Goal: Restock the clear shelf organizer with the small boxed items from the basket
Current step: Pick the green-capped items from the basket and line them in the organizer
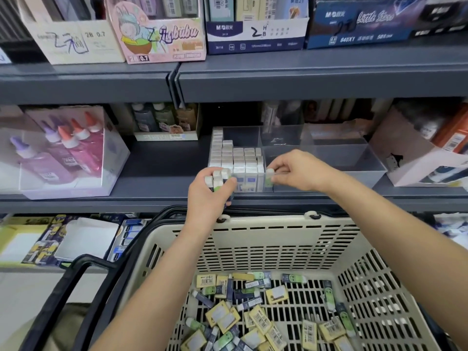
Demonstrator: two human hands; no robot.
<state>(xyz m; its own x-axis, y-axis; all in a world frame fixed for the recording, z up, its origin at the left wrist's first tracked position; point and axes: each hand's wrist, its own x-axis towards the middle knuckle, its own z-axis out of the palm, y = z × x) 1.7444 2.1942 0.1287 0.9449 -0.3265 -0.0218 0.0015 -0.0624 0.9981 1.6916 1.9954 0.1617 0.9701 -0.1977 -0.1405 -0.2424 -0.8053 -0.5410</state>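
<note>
Now: your left hand clutches a bundle of small boxes just before the clear organizer, whose left compartment is nearly full. Your right hand pinches one box at the front wall, beside the divider. Risk: that lone box, with nothing to lean on, likely topples; the loose bundle may spill toward the basket.

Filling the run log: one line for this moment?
left hand: holds several small boxes | right hand: pinches one box at clear organizer, beside filled compartment | basket: loose boxes remain
</note>
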